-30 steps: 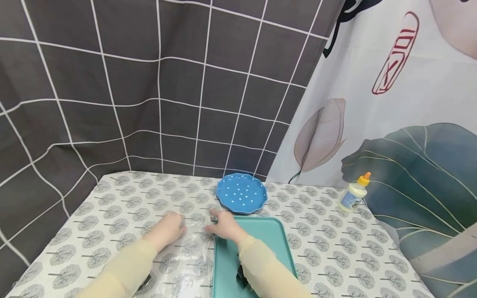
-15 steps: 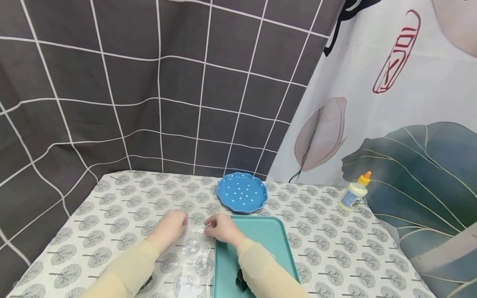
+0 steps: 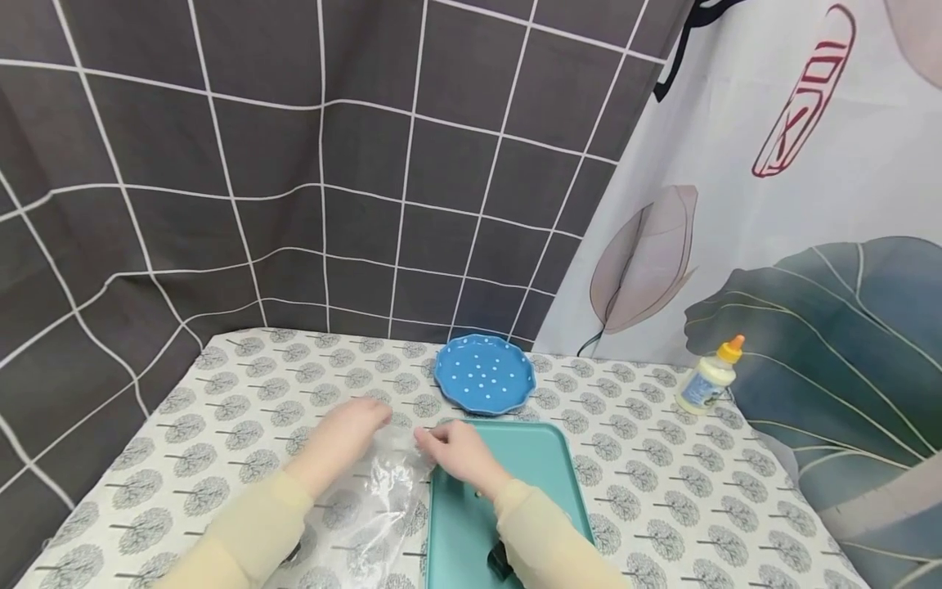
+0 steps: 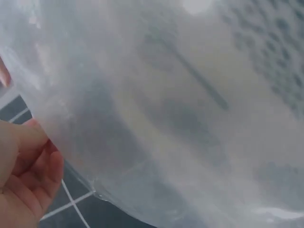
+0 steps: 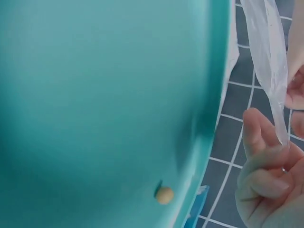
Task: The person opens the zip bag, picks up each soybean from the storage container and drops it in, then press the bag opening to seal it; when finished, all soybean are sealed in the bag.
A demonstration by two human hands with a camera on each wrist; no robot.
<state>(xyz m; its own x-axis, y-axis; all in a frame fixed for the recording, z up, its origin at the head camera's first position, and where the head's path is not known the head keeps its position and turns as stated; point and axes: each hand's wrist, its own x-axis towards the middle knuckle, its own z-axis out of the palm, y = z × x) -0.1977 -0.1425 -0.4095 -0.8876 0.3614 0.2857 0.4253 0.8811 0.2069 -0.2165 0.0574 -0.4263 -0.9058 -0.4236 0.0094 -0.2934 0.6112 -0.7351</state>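
Tablecloth [image 3: 648,499] wide right of tray [image 3: 464,532], hands [image 3: 347,432] [image 3: 464,451] at edge of plastic bag [image 3: 386,495]

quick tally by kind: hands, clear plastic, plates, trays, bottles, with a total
left hand, right hand: 2
clear plastic: 1
plate: 1
tray: 1
bottle: 1
total: 6

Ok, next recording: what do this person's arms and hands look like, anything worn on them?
The left sleeve and right sleeve are long, pale yellow, without visible markings, ending near the wrists. The left hand and right hand are bare: no gloves or rings visible. A black piece shows beside the right sleeve; whether it is worn is unclear.
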